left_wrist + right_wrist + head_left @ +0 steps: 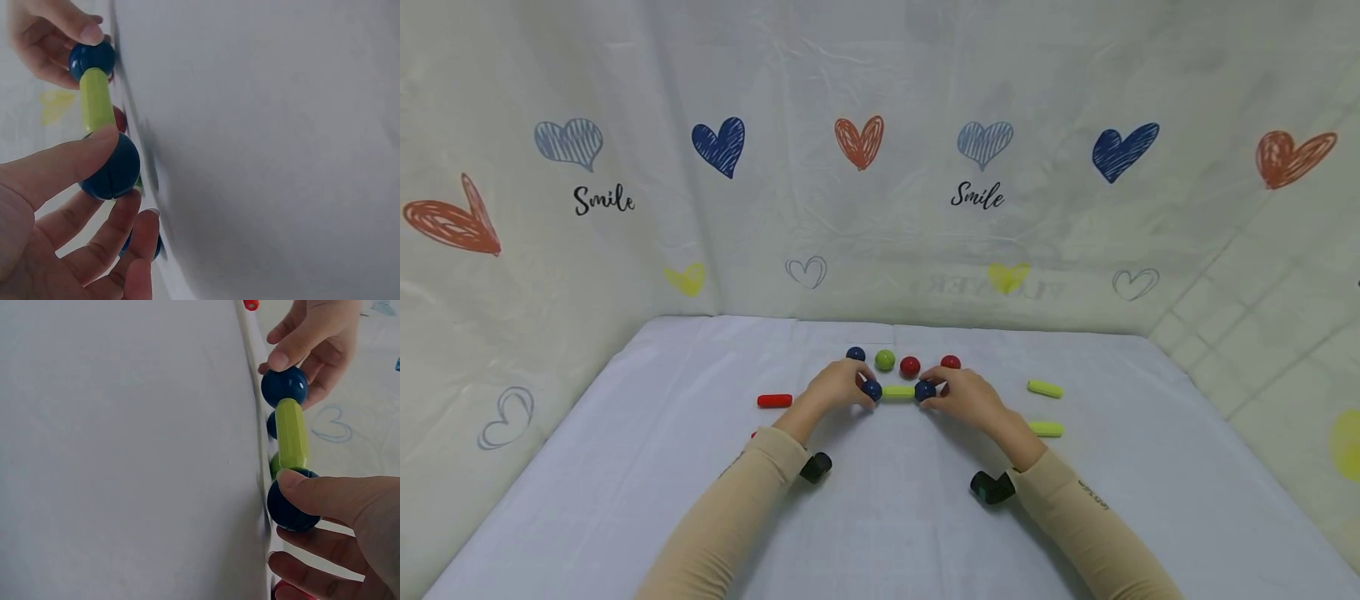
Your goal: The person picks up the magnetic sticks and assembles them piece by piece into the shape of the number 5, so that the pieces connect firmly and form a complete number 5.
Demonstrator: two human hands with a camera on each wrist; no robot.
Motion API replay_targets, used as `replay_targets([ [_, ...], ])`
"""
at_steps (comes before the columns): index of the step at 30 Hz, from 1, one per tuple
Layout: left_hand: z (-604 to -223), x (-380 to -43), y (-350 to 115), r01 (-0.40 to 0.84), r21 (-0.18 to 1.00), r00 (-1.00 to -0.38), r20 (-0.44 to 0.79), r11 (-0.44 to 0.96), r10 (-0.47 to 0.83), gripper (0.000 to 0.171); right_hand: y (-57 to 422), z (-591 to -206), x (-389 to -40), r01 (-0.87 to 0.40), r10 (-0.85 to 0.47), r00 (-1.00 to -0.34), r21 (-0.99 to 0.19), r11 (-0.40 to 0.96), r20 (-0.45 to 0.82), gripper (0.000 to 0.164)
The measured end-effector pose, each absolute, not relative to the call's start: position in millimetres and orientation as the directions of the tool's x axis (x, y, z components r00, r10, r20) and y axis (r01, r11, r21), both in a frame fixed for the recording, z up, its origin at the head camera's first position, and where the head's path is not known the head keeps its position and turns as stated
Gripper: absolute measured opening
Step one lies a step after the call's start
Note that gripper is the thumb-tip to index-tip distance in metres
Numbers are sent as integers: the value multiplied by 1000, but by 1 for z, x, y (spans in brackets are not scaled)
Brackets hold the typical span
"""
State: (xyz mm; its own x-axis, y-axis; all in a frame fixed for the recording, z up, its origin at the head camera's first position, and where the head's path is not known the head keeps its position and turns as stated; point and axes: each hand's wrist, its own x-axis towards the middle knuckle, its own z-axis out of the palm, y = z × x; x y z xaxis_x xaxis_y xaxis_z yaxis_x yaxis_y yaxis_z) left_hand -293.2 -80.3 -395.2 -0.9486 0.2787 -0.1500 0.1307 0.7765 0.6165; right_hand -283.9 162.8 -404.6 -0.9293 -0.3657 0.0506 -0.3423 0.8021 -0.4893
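Note:
A yellow-green rod (898, 392) joins two dark blue balls, one at each end, in the middle of the white table. My left hand (838, 385) pinches the left blue ball (871, 390) between thumb and fingers. On the other side, my right hand (967, 396) grips the right blue ball (925, 391) the same way. In the left wrist view the thumb (87, 156) lies across the near ball (119, 172), its tip by the rod's end. The right wrist view shows the rod (292, 434) running straight between both balls.
Just behind the hands sit a blue ball (855, 354), a green ball (885, 360) and two red balls, one (910, 367) nearer the middle. A red rod (774, 401) lies at left, two yellow-green rods at right, one (1047, 429) partly behind the right forearm. A heart-print curtain (910, 233) hangs behind.

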Motion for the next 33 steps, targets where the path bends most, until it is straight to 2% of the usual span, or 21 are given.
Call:
replay_targets([
  [23,-398,-297,-81,132,593,-944,-170,795,284,43,162,-408,-286,-345,-366,-929,-477,808,52,36],
  [33,-386,-290,-89,148,592,-940,-165,792,300,45,162,-408,-286,-348,-369,-928,-473,809,50,37],
])
